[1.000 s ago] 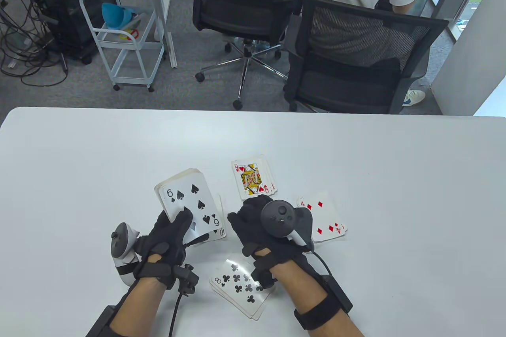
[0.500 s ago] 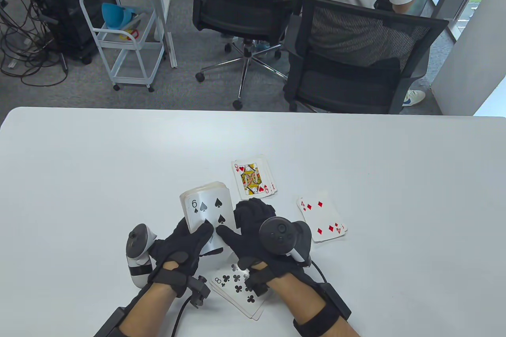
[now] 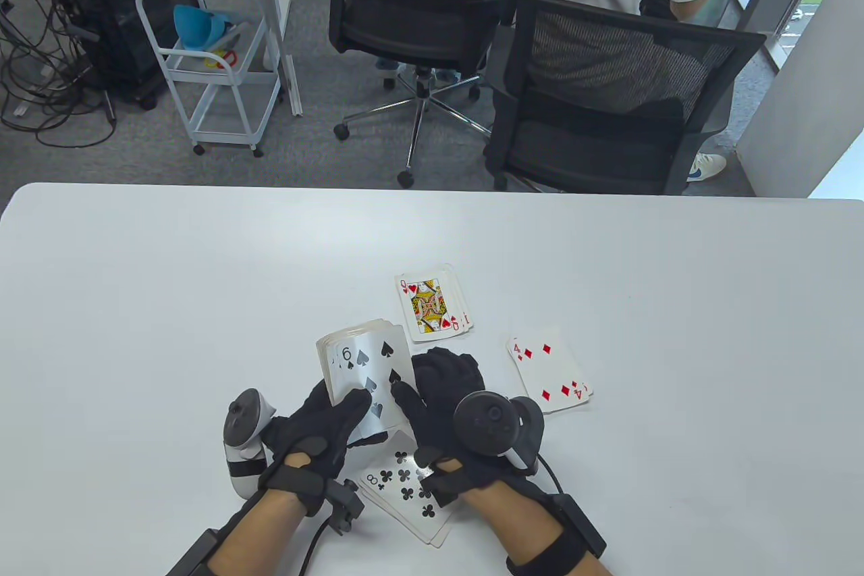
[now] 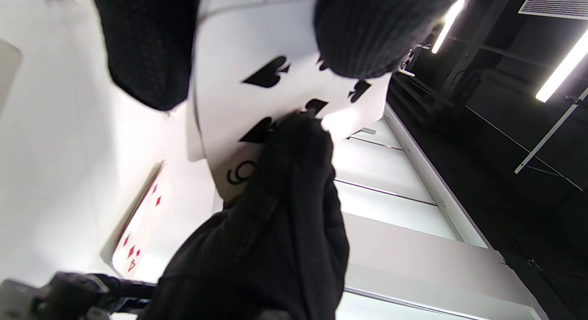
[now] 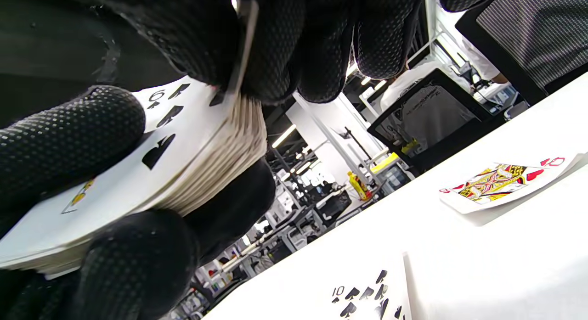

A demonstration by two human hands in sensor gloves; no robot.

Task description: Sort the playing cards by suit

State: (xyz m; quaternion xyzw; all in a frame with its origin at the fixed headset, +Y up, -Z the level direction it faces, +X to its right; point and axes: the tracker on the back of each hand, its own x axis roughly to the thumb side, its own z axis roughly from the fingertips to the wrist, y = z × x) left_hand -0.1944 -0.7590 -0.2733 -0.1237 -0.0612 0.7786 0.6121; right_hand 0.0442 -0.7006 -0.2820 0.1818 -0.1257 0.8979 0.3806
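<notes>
Deck (image 3: 364, 367): gripped face-up in left hand (image 3: 317, 427), shifted toward table's near-edge centre; right hand (image 3: 439, 400) has arrived, pinching the six of spades (image 3: 368, 370) for dealing.

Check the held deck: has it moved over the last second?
Yes. The held deck shifted rightward and nearer the person, closing on the queen-of-hearts pile.

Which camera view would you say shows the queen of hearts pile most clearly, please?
The table view: the queen of hearts pile lies face up, fully visible beyond the right hand. The right wrist view shows it at a low slant. The left wrist view doesn't clearly show it.
</notes>
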